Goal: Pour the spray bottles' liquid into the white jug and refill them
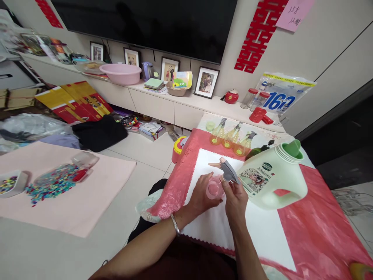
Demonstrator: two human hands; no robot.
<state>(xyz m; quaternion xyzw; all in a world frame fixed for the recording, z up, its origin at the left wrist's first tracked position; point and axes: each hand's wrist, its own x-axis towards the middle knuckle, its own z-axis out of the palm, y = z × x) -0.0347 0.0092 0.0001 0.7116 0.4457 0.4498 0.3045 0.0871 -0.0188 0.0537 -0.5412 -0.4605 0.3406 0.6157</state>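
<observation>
Right, from my distant seat I have both hands at work on one small thing: the left hand (199, 195) is wrapped around a pink bottle (214, 189), and the right hand (237, 200) grips the spray head (230, 171) low down, close to the bottle's neck. Both grips are closed on what they hold. The bottle sits tilted over the white mat (210, 229), left of the big jug (271, 179), though I can't tell whether it touches the mat. Nor can I see how far the collar is threaded — fingers hide the joint. To handle this well, I'd have the left hand clasp the body without squeezing it, bring the bottle more upright, and line up neck and collar before turning. I'd twist by the collar, never by the trigger, and stop at the first firm resistance — forcing a skewed thread could make it leak. I'd also mind the right elbow, so the jug isn't knocked.
</observation>
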